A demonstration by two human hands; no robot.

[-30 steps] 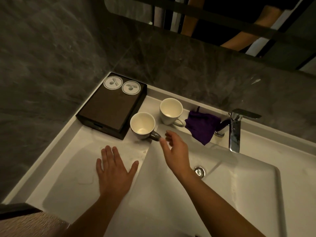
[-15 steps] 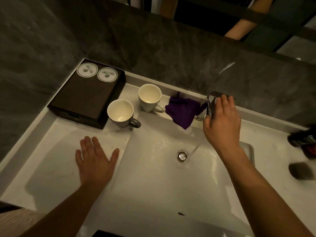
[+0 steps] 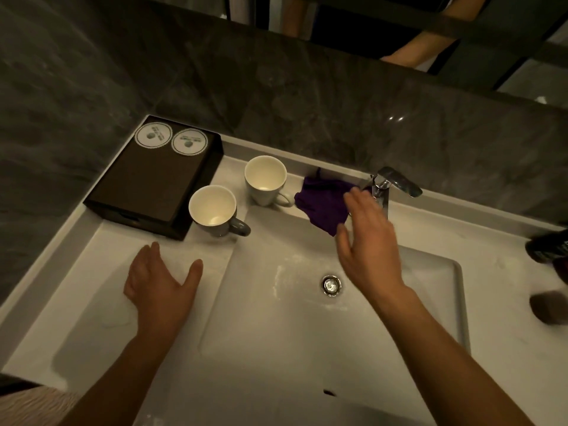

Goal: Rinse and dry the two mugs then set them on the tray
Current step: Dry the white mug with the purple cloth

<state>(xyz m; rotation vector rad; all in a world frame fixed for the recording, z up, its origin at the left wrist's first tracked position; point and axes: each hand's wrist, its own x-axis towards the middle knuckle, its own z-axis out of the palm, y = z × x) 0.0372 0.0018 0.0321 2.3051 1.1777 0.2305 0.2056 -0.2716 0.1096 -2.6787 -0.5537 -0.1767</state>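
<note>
A grey mug (image 3: 215, 212) stands upright on the counter beside the dark tray (image 3: 153, 182), its handle toward the basin. A white mug (image 3: 266, 179) stands behind it, near the back ledge. A purple cloth (image 3: 322, 202) lies over the basin's back edge, next to the chrome tap (image 3: 388, 186). My left hand (image 3: 159, 281) rests flat on the counter in front of the grey mug. My right hand (image 3: 365, 241) hovers open over the basin, just below the tap and partly over the cloth, holding nothing.
Two round paper coasters (image 3: 170, 139) sit at the tray's far end. The white basin (image 3: 276, 318) has a metal drain (image 3: 331, 285). Dark items (image 3: 547, 247) stand at the right edge. A dark stone wall rises behind.
My right hand has come off the tap handle and moved down and left over the basin. The tap handle now points up to the right. My left hand has stayed on the counter.
</note>
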